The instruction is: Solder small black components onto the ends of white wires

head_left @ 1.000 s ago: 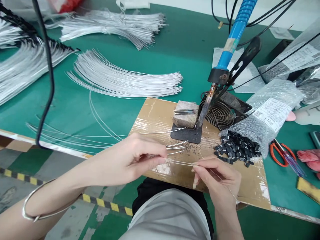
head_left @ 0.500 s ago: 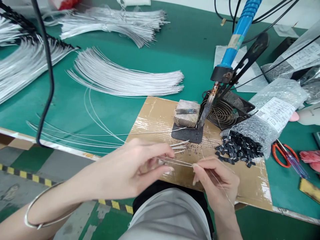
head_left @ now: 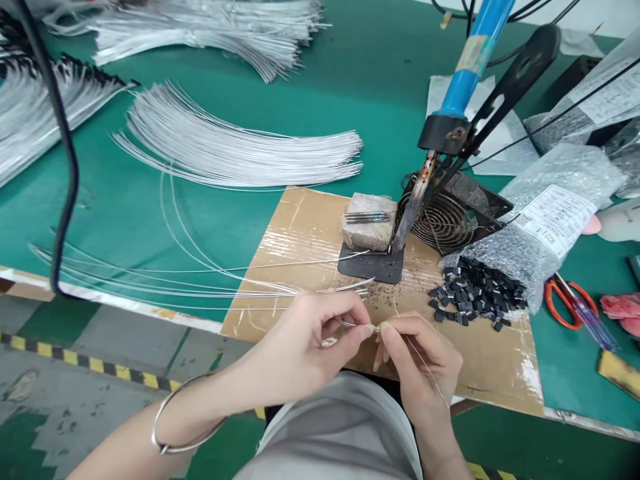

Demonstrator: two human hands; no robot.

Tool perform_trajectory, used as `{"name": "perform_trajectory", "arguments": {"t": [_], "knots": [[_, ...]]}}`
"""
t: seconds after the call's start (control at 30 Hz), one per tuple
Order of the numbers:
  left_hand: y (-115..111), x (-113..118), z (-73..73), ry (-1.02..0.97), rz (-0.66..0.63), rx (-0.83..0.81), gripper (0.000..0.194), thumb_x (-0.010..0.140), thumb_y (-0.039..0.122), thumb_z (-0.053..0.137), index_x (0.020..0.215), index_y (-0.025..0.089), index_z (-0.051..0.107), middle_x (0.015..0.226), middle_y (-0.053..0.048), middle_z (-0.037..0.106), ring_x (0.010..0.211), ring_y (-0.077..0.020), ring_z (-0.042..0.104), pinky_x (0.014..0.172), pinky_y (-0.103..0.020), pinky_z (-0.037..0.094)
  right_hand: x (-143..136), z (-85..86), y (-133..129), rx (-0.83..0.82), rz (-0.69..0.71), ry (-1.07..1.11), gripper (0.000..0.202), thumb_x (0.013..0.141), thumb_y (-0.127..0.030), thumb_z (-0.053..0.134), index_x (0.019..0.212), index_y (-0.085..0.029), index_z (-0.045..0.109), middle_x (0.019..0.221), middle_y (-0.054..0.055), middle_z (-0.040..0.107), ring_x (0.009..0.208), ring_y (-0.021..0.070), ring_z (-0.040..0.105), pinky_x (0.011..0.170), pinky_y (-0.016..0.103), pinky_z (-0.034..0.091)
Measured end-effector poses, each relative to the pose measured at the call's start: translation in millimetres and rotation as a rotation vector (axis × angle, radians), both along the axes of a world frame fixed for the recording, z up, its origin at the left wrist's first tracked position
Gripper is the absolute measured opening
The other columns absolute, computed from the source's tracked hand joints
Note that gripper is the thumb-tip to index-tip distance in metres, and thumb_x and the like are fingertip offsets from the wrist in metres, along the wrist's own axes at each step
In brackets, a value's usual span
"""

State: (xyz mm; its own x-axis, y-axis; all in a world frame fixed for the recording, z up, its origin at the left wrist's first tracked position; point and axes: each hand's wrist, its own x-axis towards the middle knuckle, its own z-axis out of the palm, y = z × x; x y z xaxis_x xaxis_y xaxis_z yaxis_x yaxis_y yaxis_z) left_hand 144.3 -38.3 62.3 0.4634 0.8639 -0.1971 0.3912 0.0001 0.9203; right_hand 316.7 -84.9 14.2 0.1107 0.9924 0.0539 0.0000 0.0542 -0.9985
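My left hand [head_left: 327, 340] pinches a white wire [head_left: 347, 324] between thumb and forefinger. Its fingertips almost touch those of my right hand [head_left: 425, 353], which is closed on the wire's end. A thin silvery strand [head_left: 427, 368], which looks like solder wire, also runs through my right hand and sticks out above and below it. The fingers hide the exact meeting point. Just beyond my left hand, several loose white wires [head_left: 200, 292] lie across the cardboard [head_left: 280, 233]. A clamped soldering iron [head_left: 457, 93] slants down to a black plate [head_left: 373, 267].
A grey block [head_left: 370, 233] holding thin metal rods and a small fan [head_left: 443, 223] stand by the iron. Small black connectors [head_left: 475, 297] spill from a plastic bag [head_left: 555, 200]. Orange-handled scissors [head_left: 570, 303] lie right. Wire bundles [head_left: 245, 150] spread far left; a black cable [head_left: 63, 140] hangs there.
My left hand has slid right along the wire until its fingertips meet my right hand's. My right hand has shifted slightly left. The camera view has moved a little.
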Motion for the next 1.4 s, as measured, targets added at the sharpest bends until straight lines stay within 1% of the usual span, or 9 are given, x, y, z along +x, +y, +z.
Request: {"name": "perform_trajectory", "arguments": {"t": [0.1, 0.2, 0.4, 0.6, 0.73, 0.9, 1.07, 1.23, 1.4], "knots": [[2.1, -0.3, -2.4, -0.073, 0.048, -0.071, 0.021, 0.095, 0.023, 0.056, 0.076, 0.016, 0.062, 0.058, 0.007, 0.041, 0.052, -0.0078, 0.031, 0.046, -0.021, 0.023, 0.4, -5.5, 0.5, -0.047, -0.084, 0.106, 0.013, 0.095, -0.024, 0.068, 0.085, -0.024, 0.076, 0.070, -0.004, 0.064, 0.047, 0.0063, 0.057, 0.046, 0.020, 0.043], [4.1, -0.9, -3.7, -0.105, 0.076, -0.113, 0.023, 0.094, 0.028, 0.057, 0.075, 0.015, 0.062, 0.059, 0.006, 0.042, 0.054, -0.0084, 0.032, 0.047, -0.022, 0.024, 3.9, -11.4, 2.1, -0.061, -0.114, 0.163, 0.014, 0.096, -0.026, 0.068, 0.088, -0.025, 0.079, 0.074, -0.002, 0.069, 0.044, 0.0055, 0.058, 0.042, 0.018, 0.045], [6.8, 0.1, -2.8, -0.172, 0.101, -0.126, 0.021, 0.092, 0.024, 0.059, 0.074, 0.014, 0.063, 0.060, 0.005, 0.047, 0.054, -0.0073, 0.036, 0.047, -0.020, 0.027, 1.5, -9.7, 2.8, -0.093, -0.092, 0.236, 0.015, 0.095, -0.030, 0.069, 0.089, -0.026, 0.082, 0.070, -0.001, 0.072, 0.043, 0.0060, 0.059, 0.041, 0.016, 0.050], [5.9, 1.5, -5.0, -0.155, 0.136, -0.136, 0.021, 0.089, 0.028, 0.063, 0.073, 0.014, 0.063, 0.057, 0.006, 0.043, 0.051, -0.0070, 0.031, 0.043, -0.020, 0.022, -7.6, -2.2, 1.7, -0.189, -0.030, 0.339, 0.014, 0.094, -0.032, 0.071, 0.096, -0.027, 0.083, 0.065, -0.002, 0.065, 0.045, 0.0066, 0.060, 0.042, 0.017, 0.051], [5.5, 2.9, -6.6, -0.171, 0.156, -0.150, 0.021, 0.089, 0.029, 0.065, 0.073, 0.014, 0.065, 0.056, 0.006, 0.045, 0.050, -0.0072, 0.031, 0.043, -0.020, 0.022, -11.7, -0.8, 0.7, -0.227, -0.003, 0.443, 0.012, 0.092, -0.033, 0.073, 0.098, -0.030, 0.083, 0.076, -0.001, 0.069, 0.047, 0.0067, 0.059, 0.040, 0.018, 0.053], [3.2, 4.7, -4.8, -0.215, 0.152, -0.134, 0.020, 0.090, 0.027, 0.062, 0.075, 0.014, 0.066, 0.064, 0.000, 0.058, 0.055, -0.0090, 0.042, 0.047, -0.020, 0.031, -12.3, -4.0, -0.3, -0.213, 0.029, 0.517, 0.010, 0.091, -0.031, 0.074, 0.094, -0.028, 0.082, 0.077, 0.000, 0.074, 0.044, 0.0053, 0.058, 0.038, 0.014, 0.052], [0.2, 5.2, -5.3, -0.182, 0.152, -0.044, 0.022, 0.092, 0.025, 0.061, 0.073, 0.015, 0.064, 0.057, 0.004, 0.047, 0.052, -0.0079, 0.033, 0.045, -0.021, 0.025, -11.1, -5.8, -2.1, -0.245, 0.026, 0.546, 0.007, 0.089, -0.031, 0.076, 0.090, -0.027, 0.082, 0.073, -0.002, 0.073, 0.042, 0.0043, 0.057, 0.038, 0.012, 0.051], [-2.6, 3.9, -7.1, -0.164, 0.130, 0.005, 0.022, 0.094, 0.023, 0.059, 0.074, 0.015, 0.063, 0.057, 0.005, 0.045, 0.051, -0.0078, 0.032, 0.044, -0.021, 0.023, -11.7, -5.4, -0.9, -0.265, 0.024, 0.564, 0.007, 0.089, -0.030, 0.077, 0.088, -0.025, 0.081, 0.067, -0.002, 0.070, 0.040, 0.0042, 0.056, 0.036, 0.011, 0.049], [-2.6, 4.1, -5.3, -0.145, 0.120, 0.033, 0.022, 0.094, 0.022, 0.058, 0.073, 0.015, 0.063, 0.055, 0.006, 0.043, 0.050, -0.0078, 0.029, 0.044, -0.022, 0.022, -12.0, 0.3, 0.2, -0.295, 0.010, 0.589, 0.008, 0.085, -0.031, 0.080, 0.085, -0.023, 0.082, 0.068, -0.001, 0.070, 0.039, 0.0044, 0.055, 0.034, 0.011, 0.047]]}}
